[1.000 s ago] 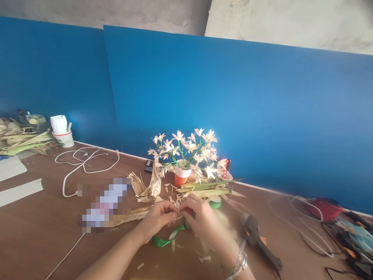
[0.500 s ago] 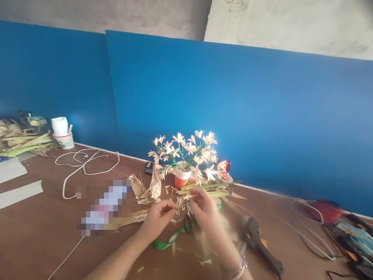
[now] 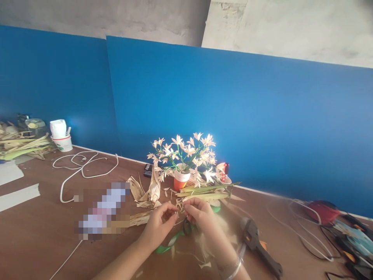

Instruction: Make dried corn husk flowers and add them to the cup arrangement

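My bare left hand (image 3: 159, 224) and right hand (image 3: 201, 216) nearly meet, fingers curled, can't tell if gripping; best pinch lightly near thin, pale husk scraps (image 3: 179, 202).

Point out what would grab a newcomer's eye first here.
First, the pale flowers on green stems, rising from an orange-and-white cup before the blue partition. Next, the left hand and right hand, fingers close together above the table in front of that cup. A dark glue gun lies to their right.
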